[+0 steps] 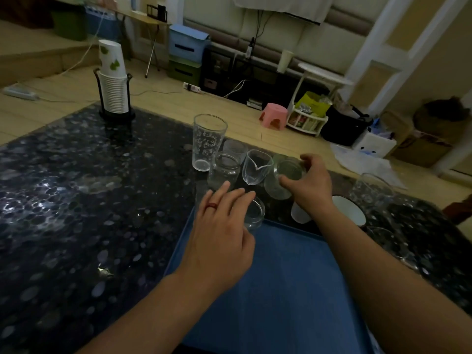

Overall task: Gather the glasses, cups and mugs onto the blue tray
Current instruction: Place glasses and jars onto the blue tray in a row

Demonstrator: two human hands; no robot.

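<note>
Glass is making every piece here rigid, slick and breakable: right hand (310, 186) is gripping a tilted tumbler (282, 178) by its wall beyond the blue tray (281, 290), while left hand (222, 233) is curling loosely over a small glass cup (254, 214) at the tray's far edge.

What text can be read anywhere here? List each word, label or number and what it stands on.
No text is legible.
Tall glass: printed cartoon figures only, no words.
Paper cups: green leaf prints, no lettering.
Cardboard box: dark print, too blurred to read.
Yellow bag: markings too small to read.
</note>
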